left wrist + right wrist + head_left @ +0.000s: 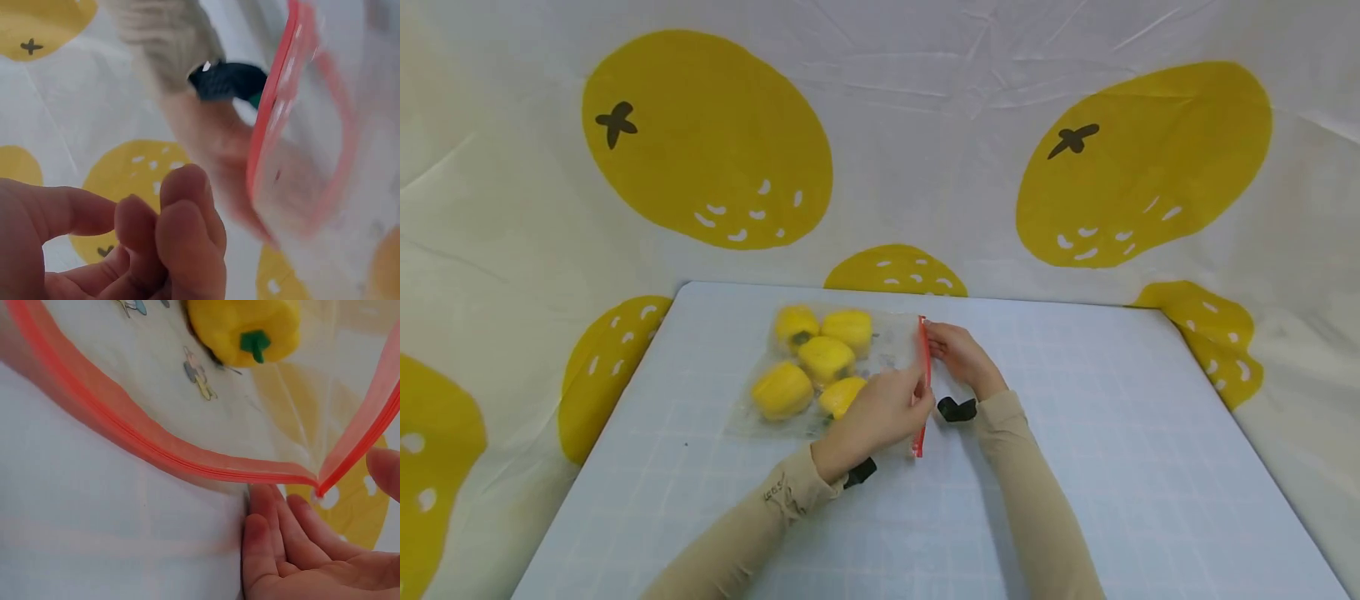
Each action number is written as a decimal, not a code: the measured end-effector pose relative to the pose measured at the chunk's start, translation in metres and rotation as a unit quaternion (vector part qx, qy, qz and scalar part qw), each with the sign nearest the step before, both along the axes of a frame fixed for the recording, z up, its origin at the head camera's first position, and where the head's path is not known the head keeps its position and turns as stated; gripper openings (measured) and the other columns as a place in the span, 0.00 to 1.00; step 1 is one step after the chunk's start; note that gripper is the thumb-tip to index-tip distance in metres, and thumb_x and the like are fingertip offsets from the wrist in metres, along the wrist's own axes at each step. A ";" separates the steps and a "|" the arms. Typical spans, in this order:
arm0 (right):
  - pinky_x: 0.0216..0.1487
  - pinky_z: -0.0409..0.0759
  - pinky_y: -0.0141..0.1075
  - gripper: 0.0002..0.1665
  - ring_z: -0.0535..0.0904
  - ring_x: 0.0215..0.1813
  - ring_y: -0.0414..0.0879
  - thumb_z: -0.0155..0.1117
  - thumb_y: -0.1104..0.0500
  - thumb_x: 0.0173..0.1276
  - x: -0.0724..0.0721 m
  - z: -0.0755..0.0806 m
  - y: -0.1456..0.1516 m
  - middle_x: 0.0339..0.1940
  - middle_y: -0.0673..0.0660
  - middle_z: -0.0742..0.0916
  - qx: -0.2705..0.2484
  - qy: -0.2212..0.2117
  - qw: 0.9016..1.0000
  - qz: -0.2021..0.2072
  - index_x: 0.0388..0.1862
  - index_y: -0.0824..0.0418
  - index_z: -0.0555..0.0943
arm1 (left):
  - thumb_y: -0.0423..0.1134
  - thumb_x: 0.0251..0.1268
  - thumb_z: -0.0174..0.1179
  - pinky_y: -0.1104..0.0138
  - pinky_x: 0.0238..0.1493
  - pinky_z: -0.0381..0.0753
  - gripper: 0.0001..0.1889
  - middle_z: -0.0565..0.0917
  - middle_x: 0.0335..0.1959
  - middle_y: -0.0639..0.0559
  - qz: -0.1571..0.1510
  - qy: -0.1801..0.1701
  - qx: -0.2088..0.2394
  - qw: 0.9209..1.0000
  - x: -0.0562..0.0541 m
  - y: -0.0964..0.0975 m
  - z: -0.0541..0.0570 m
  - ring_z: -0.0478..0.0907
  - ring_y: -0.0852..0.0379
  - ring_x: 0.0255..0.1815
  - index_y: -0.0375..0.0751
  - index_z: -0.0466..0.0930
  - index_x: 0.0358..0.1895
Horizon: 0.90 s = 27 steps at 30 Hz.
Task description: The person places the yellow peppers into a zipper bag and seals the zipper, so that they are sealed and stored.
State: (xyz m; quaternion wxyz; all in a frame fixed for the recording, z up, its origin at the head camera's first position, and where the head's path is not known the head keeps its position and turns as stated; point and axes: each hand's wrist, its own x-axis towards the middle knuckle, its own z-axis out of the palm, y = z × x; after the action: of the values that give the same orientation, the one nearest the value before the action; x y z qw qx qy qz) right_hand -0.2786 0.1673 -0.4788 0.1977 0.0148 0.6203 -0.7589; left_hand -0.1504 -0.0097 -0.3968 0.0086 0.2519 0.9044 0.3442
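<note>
A clear zip bag with a red zip edge lies on the table, holding several yellow bell peppers. Its mouth gapes in both wrist views. My left hand is over the near half of the zip edge; in the left wrist view its curled fingers come together with the thumb, nothing visible between them. At the far end of the zip, my right hand is just outside the bag. The right wrist view shows its fingers extended beneath the zip corner, thumb apart on the other side.
The pale table carries a faint grid. Behind it hangs a white cloth printed with big yellow fruit. Dark wrist-worn pieces stick out beside the sleeves, and one pepper shows its green stem inside the bag.
</note>
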 end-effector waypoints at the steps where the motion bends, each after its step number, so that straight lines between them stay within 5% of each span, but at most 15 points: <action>1: 0.46 0.76 0.30 0.24 0.80 0.40 0.39 0.49 0.61 0.79 -0.002 0.000 -0.001 0.38 0.50 0.84 -0.005 -0.001 1.000 -0.001 0.63 0.79 0.69 | 0.37 0.65 0.53 0.71 0.19 0.65 0.05 0.70 0.17 0.57 -0.002 0.013 -0.011 1.000 -0.005 -0.002 0.007 0.65 0.62 0.14 0.46 0.71 0.30; 5: 0.43 0.78 0.29 0.14 0.81 0.37 0.40 0.49 0.64 0.78 -0.007 0.001 -0.004 0.32 0.50 0.85 -0.003 0.002 1.000 0.004 0.46 0.69 0.82 | 0.38 0.67 0.52 0.70 0.21 0.66 0.05 0.72 0.20 0.54 -0.002 0.022 -0.026 0.999 -0.031 -0.008 0.032 0.67 0.59 0.17 0.45 0.71 0.31; 9: 0.36 0.77 0.29 0.17 0.78 0.28 0.37 0.53 0.67 0.73 -0.008 0.005 -0.007 0.23 0.47 0.83 0.025 -0.007 0.999 -0.019 0.27 0.56 0.84 | 0.38 0.67 0.53 0.69 0.24 0.67 0.06 0.73 0.21 0.52 -0.008 -0.010 0.017 1.000 -0.063 -0.008 0.050 0.69 0.56 0.21 0.43 0.73 0.32; 13: 0.35 0.78 0.29 0.08 0.78 0.27 0.37 0.57 0.68 0.72 -0.009 0.007 -0.007 0.25 0.48 0.85 0.053 -0.015 0.998 -0.033 0.42 0.68 0.84 | 0.36 0.67 0.53 0.69 0.30 0.69 0.05 0.76 0.25 0.50 -0.011 -0.032 0.066 0.997 -0.094 -0.003 0.056 0.71 0.55 0.26 0.40 0.76 0.34; 16: 0.36 0.79 0.29 0.16 0.79 0.27 0.38 0.60 0.68 0.70 -0.011 0.005 -0.007 0.26 0.48 0.85 0.075 -0.023 0.996 -0.036 0.53 0.78 0.78 | 0.35 0.68 0.52 0.68 0.32 0.70 0.07 0.78 0.28 0.49 -0.003 -0.060 0.091 0.994 -0.114 0.000 0.050 0.72 0.54 0.28 0.36 0.78 0.35; 23: 0.35 0.79 0.30 0.10 0.80 0.28 0.39 0.61 0.70 0.68 -0.012 0.005 -0.009 0.24 0.49 0.85 0.084 -0.033 0.995 -0.053 0.45 0.75 0.82 | 0.34 0.67 0.52 0.67 0.32 0.65 0.09 0.71 0.26 0.51 0.020 -0.129 0.103 0.986 -0.154 -0.002 0.018 0.64 0.55 0.27 0.33 0.77 0.29; 27: 0.35 0.79 0.30 0.08 0.79 0.27 0.39 0.61 0.71 0.67 -0.012 0.006 -0.008 0.24 0.50 0.85 0.079 -0.034 0.995 -0.060 0.43 0.75 0.81 | 0.32 0.64 0.53 0.66 0.40 0.72 0.13 0.82 0.41 0.45 0.031 -0.155 0.058 0.986 -0.167 0.002 0.008 0.74 0.53 0.38 0.29 0.83 0.44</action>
State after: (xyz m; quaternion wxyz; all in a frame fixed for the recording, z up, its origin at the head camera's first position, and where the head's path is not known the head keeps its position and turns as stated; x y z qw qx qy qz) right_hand -0.2907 0.1593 -0.4732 0.1708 0.0929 0.6694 -0.7170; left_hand -0.3172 -0.0076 -0.3884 0.1236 0.1675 0.8778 0.4315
